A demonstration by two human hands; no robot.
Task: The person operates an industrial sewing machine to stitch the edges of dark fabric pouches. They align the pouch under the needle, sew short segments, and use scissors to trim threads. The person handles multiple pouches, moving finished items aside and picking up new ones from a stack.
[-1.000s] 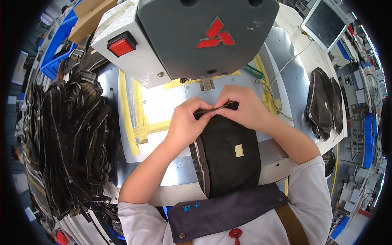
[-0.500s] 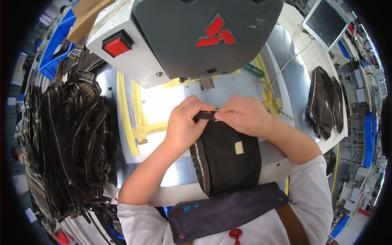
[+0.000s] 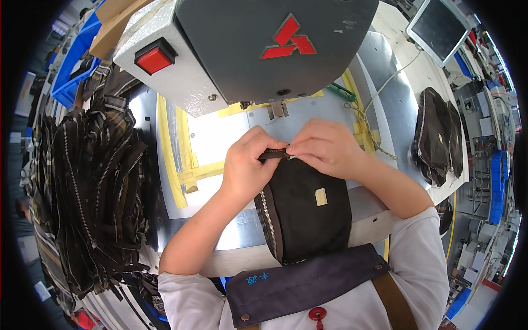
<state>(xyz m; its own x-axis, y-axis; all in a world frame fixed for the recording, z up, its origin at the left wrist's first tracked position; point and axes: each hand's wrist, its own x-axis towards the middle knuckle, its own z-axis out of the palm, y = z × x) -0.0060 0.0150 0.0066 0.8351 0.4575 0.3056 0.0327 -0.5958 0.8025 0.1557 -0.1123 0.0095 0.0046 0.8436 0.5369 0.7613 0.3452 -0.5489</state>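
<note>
A dark brown zippered fabric pouch (image 3: 297, 212) lies across the table's front edge, its lower end against my apron. A metal zipper runs down its left side, and a small pale yellow patch (image 3: 321, 197) sits on its face. My left hand (image 3: 242, 165) is closed on the pouch's far left corner, thumb and fingers pinching a zipper end (image 3: 271, 155). Fingertips of my right hand (image 3: 329, 148) pinch the same corner from the right, touching the left fingertips. A tiny pale bit shows under the right fingers; what it is I cannot tell.
A sewing machine head (image 3: 275, 49) with a red switch (image 3: 155, 59) overhangs the plate beyond my hands. Zippered pieces (image 3: 88, 187) are heaped at left. More pouches (image 3: 434, 137) lie at right, near a cord (image 3: 379, 93), green-handled tool (image 3: 342, 92) and screen (image 3: 440, 30).
My right hand has shifted slightly left and away from me, its fingers re-angled over the pouch corner. The left hand keeps its pinch; the pouch stays almost in place.
</note>
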